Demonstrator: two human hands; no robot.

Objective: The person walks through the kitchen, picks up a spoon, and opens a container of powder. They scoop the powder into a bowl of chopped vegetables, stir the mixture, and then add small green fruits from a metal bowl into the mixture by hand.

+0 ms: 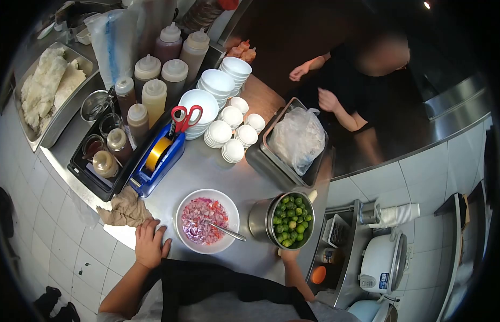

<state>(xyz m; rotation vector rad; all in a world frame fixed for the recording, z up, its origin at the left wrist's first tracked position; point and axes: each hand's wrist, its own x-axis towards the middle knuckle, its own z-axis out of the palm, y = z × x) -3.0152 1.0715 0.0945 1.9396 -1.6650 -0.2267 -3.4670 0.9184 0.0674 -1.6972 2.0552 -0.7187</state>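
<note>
Limes [292, 220] filled a steel pot [261, 217] at the counter's near right edge, just beside a white bowl [183, 225] of chopped pink mix with a spoon [228, 232] resting in it. Right hand [288, 254] touched the pot's near side; whether its fingers had closed on it could not be told. Left hand [149, 244] lay flat, fingers spread, on the counter [218, 172] edge near a crumpled cloth [125, 208]. It looked like a steadying step; taking limes would call for reaching into the pot
</note>
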